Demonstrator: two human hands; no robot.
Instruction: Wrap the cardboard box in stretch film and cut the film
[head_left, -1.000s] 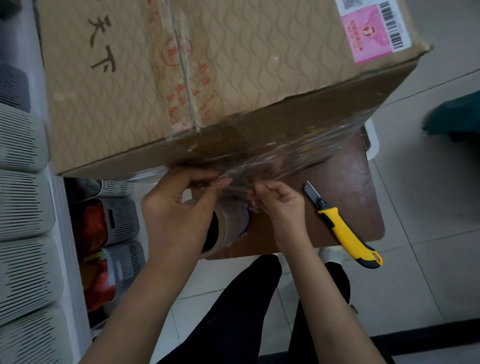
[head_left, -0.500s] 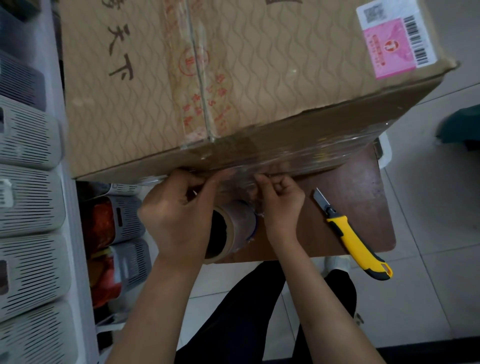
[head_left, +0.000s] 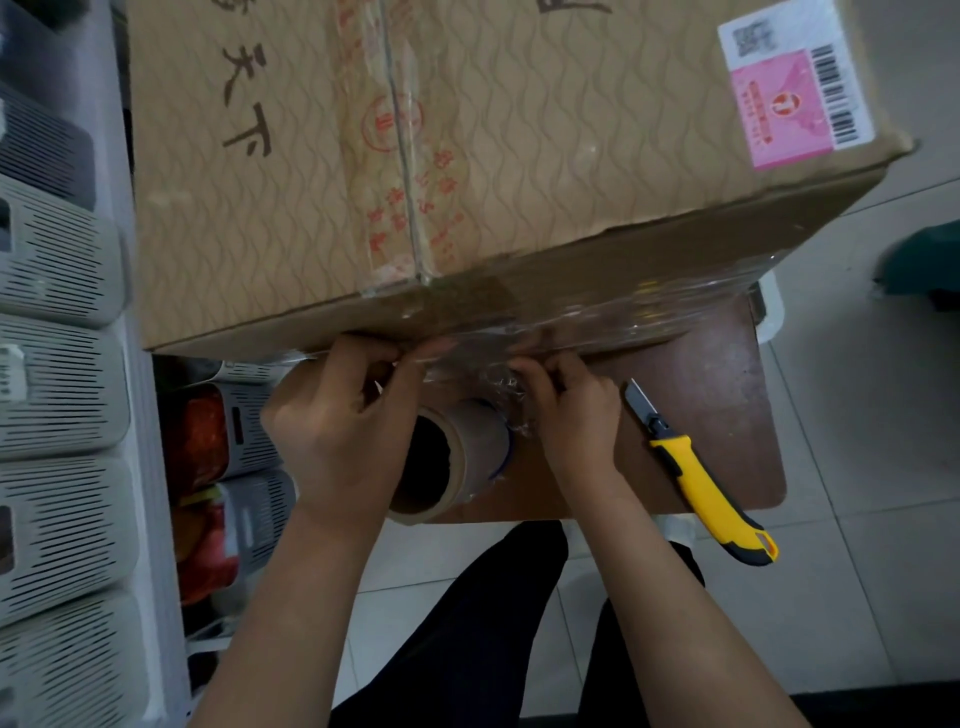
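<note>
**Status: film held at the near lower edge of the box**

The cardboard box (head_left: 467, 156) rests on a small brown bench (head_left: 717, 405) and overhangs it on the left side. The top face is brown with a wavy pattern and dark printed characters. A taped centre seam carries red print. A pink and white shipping label (head_left: 789, 88) with barcodes sits at the far right corner.

Clear stretch film (head_left: 649, 306) covers the lower part of the near side face. It is glossy and wrinkled, and it gathers into a bunch between the hands.

The left hand (head_left: 337, 426) has curled fingers pinching the film at the lower edge of the box. The right hand (head_left: 571, 415) pinches the bunched film just beside it. The film roll (head_left: 457, 457), a brown cardboard tube, lies on the near bench edge between the two hands, partly hidden by the left hand.

A yellow and black utility knife (head_left: 701, 483) lies on the bench to the right of the right hand, blade extended, touching neither hand.
</note>
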